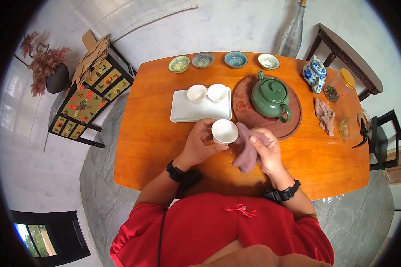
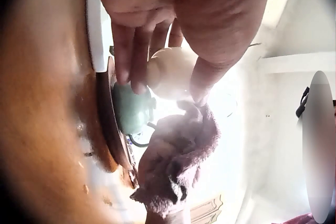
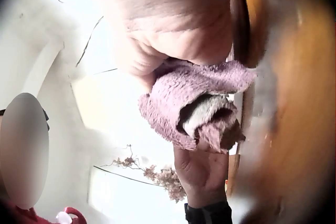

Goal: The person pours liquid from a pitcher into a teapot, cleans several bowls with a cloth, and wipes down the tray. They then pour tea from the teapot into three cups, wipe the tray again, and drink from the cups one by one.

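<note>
A small white teacup (image 1: 224, 131) is held in my left hand (image 1: 199, 143), fingers behind it and thumb at its base, its mouth tipped up toward the head camera. In the left wrist view the cup (image 2: 173, 71) sits between fingers and thumb. My right hand (image 1: 268, 151) grips a mauve towel (image 1: 246, 155), which hangs down right beside the cup. The right wrist view shows the towel (image 3: 194, 103) bunched below the palm. Beyond the hands, two more white cups (image 1: 197, 93) stand on a white rectangular tray (image 1: 178, 111).
A green teapot (image 1: 270, 95) stands on a round wooden tray (image 1: 245, 120). Several glazed bowls (image 1: 179, 64) line the far edge. On the right are a blue-and-white pot (image 1: 315, 74), a yellow-lidded jar (image 1: 338, 86), a folded cloth (image 1: 324, 115) and a glass pitcher (image 1: 353, 127).
</note>
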### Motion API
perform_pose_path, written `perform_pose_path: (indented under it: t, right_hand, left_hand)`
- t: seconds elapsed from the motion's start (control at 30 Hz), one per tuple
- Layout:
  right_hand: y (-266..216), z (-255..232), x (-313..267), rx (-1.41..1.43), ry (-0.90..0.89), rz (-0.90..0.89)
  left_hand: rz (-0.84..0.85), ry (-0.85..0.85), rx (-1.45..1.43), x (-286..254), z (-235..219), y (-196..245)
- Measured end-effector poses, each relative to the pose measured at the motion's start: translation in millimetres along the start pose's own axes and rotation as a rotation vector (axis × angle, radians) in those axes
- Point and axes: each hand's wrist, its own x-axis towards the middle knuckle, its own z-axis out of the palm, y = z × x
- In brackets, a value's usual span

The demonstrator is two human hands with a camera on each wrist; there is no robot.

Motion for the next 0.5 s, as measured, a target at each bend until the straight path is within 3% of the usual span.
perform_pose_path:
  t: [0.07, 0.13, 0.2, 0.23, 0.3, 0.4, 0.5]
  right_hand:
    - [-2, -3, 3, -0.097, 0.059, -0.091]
    - [-10, -1, 4, -0.596, -0.062, -0.554]
    - [-22, 7, 5, -0.817, -0.288, -0.682]
    - [-23, 10, 6, -0.877, -0.310, -0.697]
    - [-22, 9, 8, -0.936, -0.326, -0.708]
    - [-19, 0, 10, -0.899, -0.359, -0.628]
    - [-14, -2, 8, -0.907, -0.236, -0.586]
  left_hand:
    - [0.004, -0.078, 0.089, 0, 3, -1]
    - [-0.077, -0.154, 0.029, -1, 10, 5]
    - [-0.128, -0.230, 0.101, -3, 12, 1]
    - [-0.132, -0.230, 0.103, -6, 12, -1]
    - [-0.277, -0.414, 0.048, -10, 12, -7]
    - [-0.283, -0.448, -0.016, -12, 10, -10]
    - [-0.293, -0.313, -0.074, -9, 13, 0]
